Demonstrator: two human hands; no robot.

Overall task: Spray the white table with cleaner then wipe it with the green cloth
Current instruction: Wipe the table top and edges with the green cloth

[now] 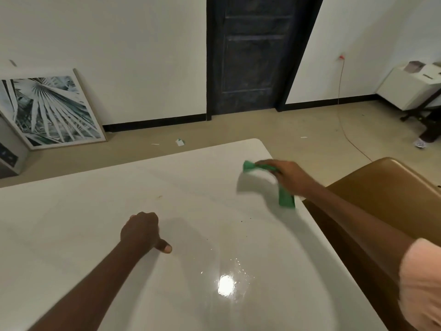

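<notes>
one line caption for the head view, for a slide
Right hand grips the green cloth near the white table's right edge while the left hand rests on the wet, glossy top.

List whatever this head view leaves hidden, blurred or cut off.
- Green cloth: motion-blurred; the right hand covers its middle.
- Left hand: fingers curled under, hidden by its back.
- White table: near and left edges cut off by the frame.
- Spray bottle: not in view.
</notes>
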